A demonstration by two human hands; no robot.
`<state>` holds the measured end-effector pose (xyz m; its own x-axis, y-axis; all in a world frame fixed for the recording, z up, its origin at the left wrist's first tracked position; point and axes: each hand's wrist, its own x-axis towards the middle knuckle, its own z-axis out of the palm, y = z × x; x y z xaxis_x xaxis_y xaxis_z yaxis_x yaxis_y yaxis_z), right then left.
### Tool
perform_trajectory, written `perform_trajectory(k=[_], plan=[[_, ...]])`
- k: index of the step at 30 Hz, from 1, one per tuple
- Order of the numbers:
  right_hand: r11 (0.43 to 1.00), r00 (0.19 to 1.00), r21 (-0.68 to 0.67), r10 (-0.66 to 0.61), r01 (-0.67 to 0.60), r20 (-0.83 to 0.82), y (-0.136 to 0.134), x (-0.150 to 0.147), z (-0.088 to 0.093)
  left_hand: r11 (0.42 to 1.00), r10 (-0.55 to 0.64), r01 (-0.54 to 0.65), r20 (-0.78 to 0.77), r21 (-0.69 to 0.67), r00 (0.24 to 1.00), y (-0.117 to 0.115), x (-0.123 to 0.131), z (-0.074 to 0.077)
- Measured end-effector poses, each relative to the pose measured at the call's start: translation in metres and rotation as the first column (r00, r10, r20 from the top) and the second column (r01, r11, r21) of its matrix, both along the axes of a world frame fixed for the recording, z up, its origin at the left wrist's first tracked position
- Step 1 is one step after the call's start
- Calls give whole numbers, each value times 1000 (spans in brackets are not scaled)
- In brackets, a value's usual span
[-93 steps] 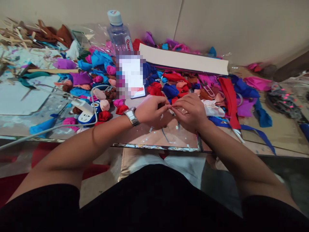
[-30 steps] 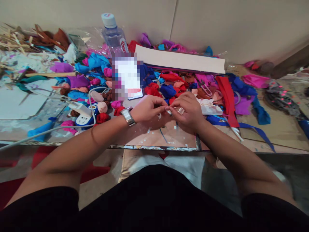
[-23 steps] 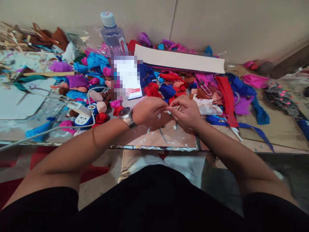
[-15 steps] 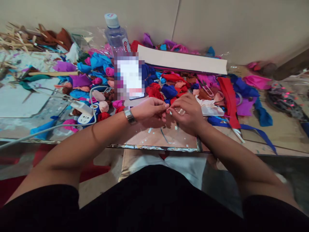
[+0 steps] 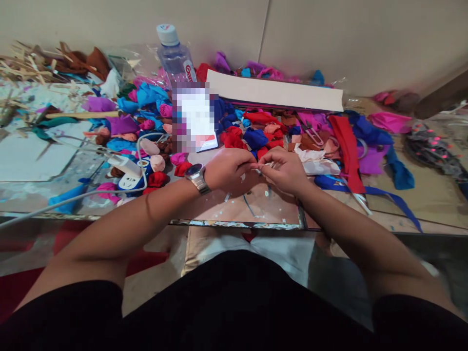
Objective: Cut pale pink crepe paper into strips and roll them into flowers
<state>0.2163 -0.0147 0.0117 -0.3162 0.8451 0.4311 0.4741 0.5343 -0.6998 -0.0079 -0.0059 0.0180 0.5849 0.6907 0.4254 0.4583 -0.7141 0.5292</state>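
Note:
My left hand (image 5: 232,168), wearing a metal watch (image 5: 197,177) on the wrist, is closed with its fingertips pinched. My right hand (image 5: 284,169) meets it fingertip to fingertip, also pinching. Whatever small thing sits between the fingers is mostly hidden; only a pale speck shows. Just beyond the hands lie crumpled red paper pieces (image 5: 234,138) and a dark blue crumpled piece (image 5: 255,138). A pale, crinkled paper piece (image 5: 310,157) rests to the right of my right hand.
A lit phone (image 5: 198,117) leans before a clear bottle (image 5: 176,61). A white cable and plug (image 5: 124,165) sit on a power strip (image 5: 130,182) at left. Pale card (image 5: 274,91) lies behind; scissors (image 5: 361,202) lie under a red strip (image 5: 347,151) at right.
My left hand has rolled over so its back and the watch face now show. My right hand stays close, still pinching. The view has shifted slightly.

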Motion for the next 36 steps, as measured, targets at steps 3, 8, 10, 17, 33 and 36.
perform_trajectory(k=[3,8,10,17,33,36], plan=[[998,1000,-65,1,-3,-24,0,-1,2,977,-18,33,-73,212,997,1,-2,-3],[999,1000,-42,4,-5,-30,-1,0,5,954,-43,70,-98,290,994,3,-3,-3],[999,999,-33,13,-14,-33,-1,0,5,948,-34,65,-105,311,994,4,-4,-3],[993,994,60,105,-102,-37,0,1,8,964,73,-73,11,254,997,3,-6,-1],[986,999,162,44,-42,-8,-1,-2,6,957,89,-2,285,-290,955,-8,3,2],[985,998,162,60,-57,-11,-1,-1,4,954,109,-21,278,-299,954,-6,4,0]])
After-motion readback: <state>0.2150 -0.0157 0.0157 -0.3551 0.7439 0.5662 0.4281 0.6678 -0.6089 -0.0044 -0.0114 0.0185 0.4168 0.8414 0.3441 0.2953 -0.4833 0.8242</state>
